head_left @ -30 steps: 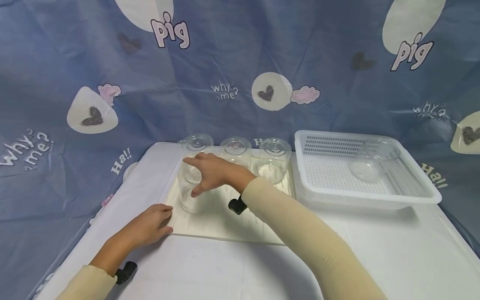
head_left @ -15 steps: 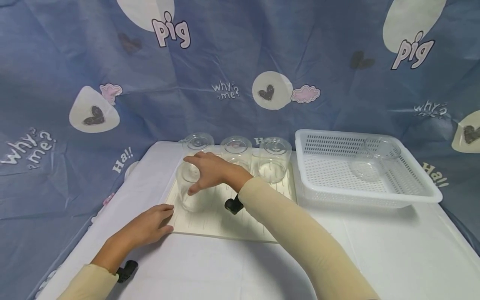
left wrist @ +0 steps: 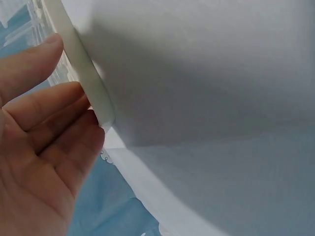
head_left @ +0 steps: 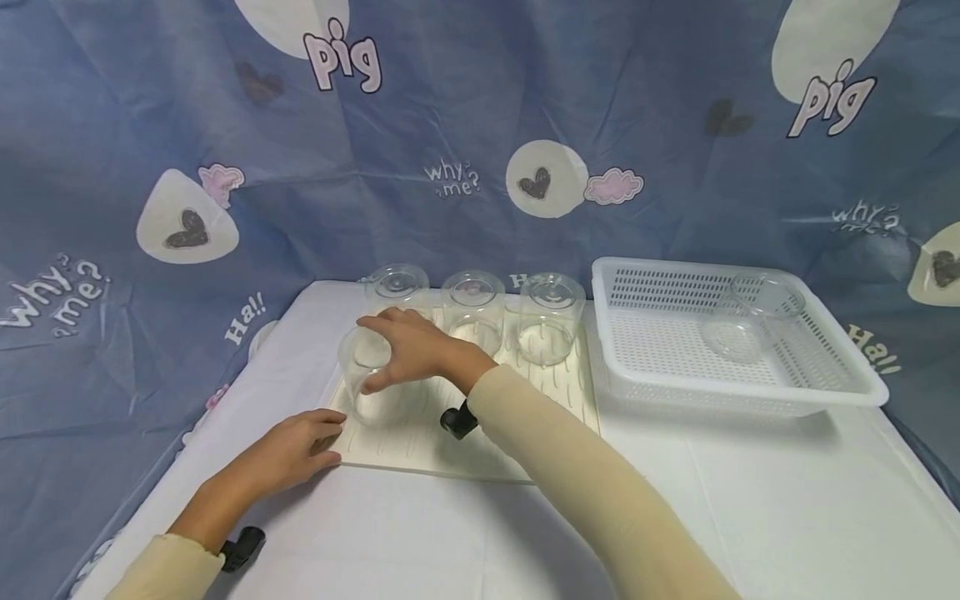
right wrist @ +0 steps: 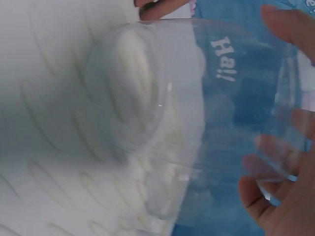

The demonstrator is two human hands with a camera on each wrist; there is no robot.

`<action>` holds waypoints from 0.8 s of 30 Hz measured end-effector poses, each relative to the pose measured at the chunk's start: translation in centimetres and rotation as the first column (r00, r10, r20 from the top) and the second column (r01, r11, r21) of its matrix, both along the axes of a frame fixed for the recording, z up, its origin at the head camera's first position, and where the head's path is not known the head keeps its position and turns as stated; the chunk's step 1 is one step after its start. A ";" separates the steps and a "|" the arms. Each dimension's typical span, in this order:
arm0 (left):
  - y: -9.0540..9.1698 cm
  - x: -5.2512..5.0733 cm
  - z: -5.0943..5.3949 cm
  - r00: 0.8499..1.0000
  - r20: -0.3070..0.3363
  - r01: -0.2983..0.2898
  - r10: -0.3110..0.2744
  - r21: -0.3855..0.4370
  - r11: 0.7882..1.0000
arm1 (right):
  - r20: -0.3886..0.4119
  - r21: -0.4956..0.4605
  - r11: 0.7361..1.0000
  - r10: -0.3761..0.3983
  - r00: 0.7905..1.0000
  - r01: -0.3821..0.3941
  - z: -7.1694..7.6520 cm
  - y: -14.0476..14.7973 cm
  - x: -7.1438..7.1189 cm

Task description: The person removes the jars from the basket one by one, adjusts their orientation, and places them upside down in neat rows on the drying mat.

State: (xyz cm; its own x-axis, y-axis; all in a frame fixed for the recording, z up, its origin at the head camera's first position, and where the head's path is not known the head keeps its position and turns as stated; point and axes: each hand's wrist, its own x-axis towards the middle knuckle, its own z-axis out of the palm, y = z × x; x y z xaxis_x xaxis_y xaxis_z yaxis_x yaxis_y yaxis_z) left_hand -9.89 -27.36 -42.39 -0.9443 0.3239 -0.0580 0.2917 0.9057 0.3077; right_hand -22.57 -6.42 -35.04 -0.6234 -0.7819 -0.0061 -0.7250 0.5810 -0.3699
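In the head view my right hand [head_left: 408, 348] grips a clear plastic cup [head_left: 360, 392] near its upper end, over the left part of a cream ribbed mat [head_left: 420, 446]. The right wrist view has the thumb on one side of the cup [right wrist: 226, 113] and the fingers on the other. Whether its lower end touches the mat is hard to tell. My left hand [head_left: 292, 450] rests its fingertips against the mat's left edge. Close up, the thumb and fingers of the left hand [left wrist: 44, 142] meet that edge [left wrist: 88, 78], holding no cup.
A row of three more clear cups stands along the mat's back: a left cup [head_left: 397, 287], a middle cup [head_left: 474, 312] and a right cup [head_left: 551, 321]. To the right, a white perforated basket [head_left: 738, 392] holds another clear cup [head_left: 757, 321]. A blue patterned cloth [head_left: 450, 108] hangs behind.
My right hand has shifted slightly left, and the cup in its grip has moved left with it. The left hand stays at the mat's edge.
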 end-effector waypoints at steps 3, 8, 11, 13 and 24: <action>-0.1 -0.1 0.0 0.999 -0.026 0.031 -0.031 0.017 0.999 | 0.023 -0.050 0.999 -0.010 1.000 0.011 -1.0 -0.2 -0.1; -0.2 -0.1 -0.1 0.997 -0.060 0.054 -0.053 0.018 0.998 | 0.024 -0.081 0.997 -0.014 1.000 0.016 -1.4 -0.4 0.0; -0.4 0.0 -0.1 0.995 -0.081 0.066 -0.064 0.014 0.998 | 0.021 -0.093 0.996 -0.004 1.000 0.006 -1.5 -0.4 0.0; -0.4 0.1 -0.2 0.995 -0.082 0.057 -0.056 0.020 0.998 | 0.024 -0.096 0.995 -0.001 1.000 0.003 -1.6 -0.5 0.0; -0.3 0.2 -0.5 0.994 -0.083 0.068 -0.065 0.027 0.997 | 0.017 -0.116 0.993 -0.012 1.000 0.014 -2.2 -0.4 0.0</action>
